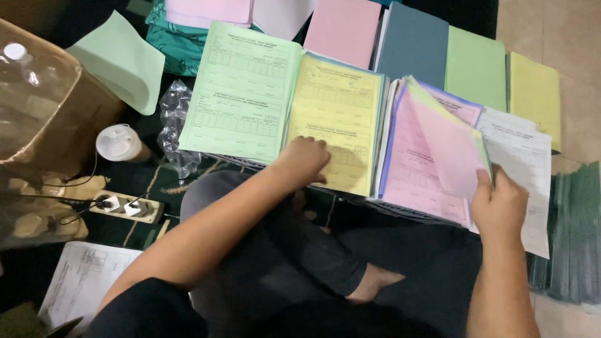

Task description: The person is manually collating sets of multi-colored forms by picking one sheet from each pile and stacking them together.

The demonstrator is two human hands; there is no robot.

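Observation:
Stacks of printed form sheets lie side by side before me: a green stack, a yellow stack, a pink stack and a white stack. My left hand rests with curled fingers on the lower edge of the yellow stack. At the right, my right hand pinches a thin bundle of coloured sheets, a pink one on top, and lifts it off the pink stack. I sit cross-legged, with my knees just under the stacks.
Plain coloured paper piles line the back: pink, grey-blue, green, yellow. At left stand a cardboard box with a plastic bottle, a white cup and a power strip. A printed sheet lies at lower left.

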